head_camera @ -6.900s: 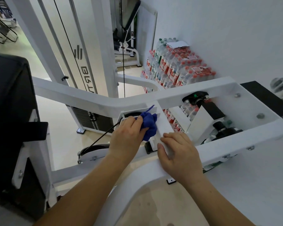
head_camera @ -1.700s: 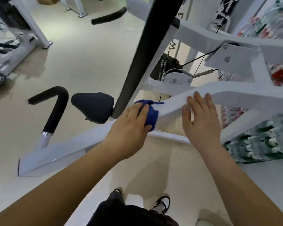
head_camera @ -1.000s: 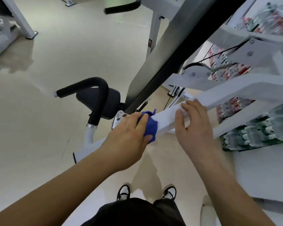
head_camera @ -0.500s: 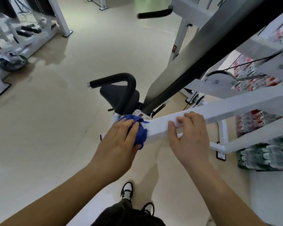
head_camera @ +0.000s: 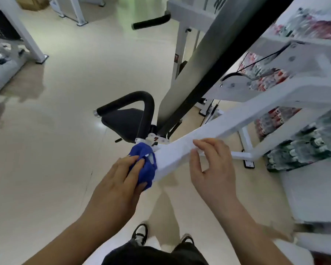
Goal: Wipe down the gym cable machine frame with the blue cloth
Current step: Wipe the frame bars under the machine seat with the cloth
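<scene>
The left hand [head_camera: 118,180] has run the blue cloth [head_camera: 143,165] down the white beam [head_camera: 237,121] of the machine frame. Moments ago the cloth sat partway along the sloping bar; now it is bunched over the bar's lower end, covering the end face. The fingers of this hand are curled round the wad and press it against the metal, with folds of blue showing between and beyond the fingertips.

The right hand [head_camera: 212,169] has followed down the same bar and sits just beside the cloth, on the far side of it from the left hand. Its fingers are bent over the top edge and the thumb lies on the near face, a light steadying hold rather than a firm clamp.

Just beyond the left hand's fingertips are the black handle [head_camera: 141,100] and the seat pad [head_camera: 122,121]. Stacked bottled water [head_camera: 304,146] lies well off past the right hand, behind the frame.

Reaching the end suggests this pass along the bar's top is finished. What seems left here is the end face itself and the underside and far side, which cannot be seen from above. The upper parts of the frame beyond the right hand look unattended for now, so the job appears only partly done.
</scene>
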Action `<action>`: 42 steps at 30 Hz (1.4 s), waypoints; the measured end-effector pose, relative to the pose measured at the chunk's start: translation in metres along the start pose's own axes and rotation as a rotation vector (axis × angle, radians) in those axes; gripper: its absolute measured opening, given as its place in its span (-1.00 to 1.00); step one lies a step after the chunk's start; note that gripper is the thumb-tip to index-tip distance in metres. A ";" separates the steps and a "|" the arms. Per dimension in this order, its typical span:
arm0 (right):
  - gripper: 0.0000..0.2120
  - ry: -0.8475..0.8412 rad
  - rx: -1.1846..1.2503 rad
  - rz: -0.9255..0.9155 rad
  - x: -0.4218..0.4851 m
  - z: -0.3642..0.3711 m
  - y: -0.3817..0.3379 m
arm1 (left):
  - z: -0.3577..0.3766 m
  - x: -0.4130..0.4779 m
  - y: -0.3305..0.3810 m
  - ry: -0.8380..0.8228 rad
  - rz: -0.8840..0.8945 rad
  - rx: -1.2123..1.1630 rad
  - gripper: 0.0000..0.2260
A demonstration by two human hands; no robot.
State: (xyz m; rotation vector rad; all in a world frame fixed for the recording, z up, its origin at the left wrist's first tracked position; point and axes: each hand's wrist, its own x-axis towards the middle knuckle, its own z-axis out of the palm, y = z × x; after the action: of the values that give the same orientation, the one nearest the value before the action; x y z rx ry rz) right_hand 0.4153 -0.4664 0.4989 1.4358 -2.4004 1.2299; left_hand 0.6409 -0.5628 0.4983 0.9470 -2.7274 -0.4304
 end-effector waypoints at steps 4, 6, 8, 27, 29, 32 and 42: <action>-0.74 -0.087 0.447 0.436 -0.029 -0.015 -0.047 | -0.009 0.034 0.034 0.029 0.086 -0.320 -0.56; -0.66 -0.121 0.768 0.637 -0.039 -0.014 -0.059 | -0.007 0.046 0.059 -0.021 0.095 -0.558 -0.60; -0.58 -0.032 1.028 0.802 -0.046 -0.011 -0.065 | -0.004 0.051 0.081 -0.137 0.156 -0.677 -0.56; -0.40 0.258 0.556 0.846 -0.055 0.105 -0.109 | 0.001 0.096 -0.053 -0.323 0.331 -0.173 -0.44; -0.36 0.300 0.553 0.865 -0.037 0.101 -0.085 | 0.003 0.098 -0.060 -0.341 0.316 -0.236 -0.47; -0.21 0.356 0.548 0.987 -0.004 0.096 -0.046 | 0.004 0.098 -0.061 -0.333 0.296 -0.260 -0.48; -0.41 0.178 0.625 0.988 -0.072 0.120 -0.123 | 0.010 0.095 -0.056 -0.295 0.303 -0.263 -0.53</action>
State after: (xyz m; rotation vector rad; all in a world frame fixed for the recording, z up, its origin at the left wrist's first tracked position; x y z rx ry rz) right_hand 0.5879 -0.5256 0.4590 0.0111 -2.7586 2.3031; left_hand 0.5967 -0.6629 0.4802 0.4223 -2.9037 -0.9011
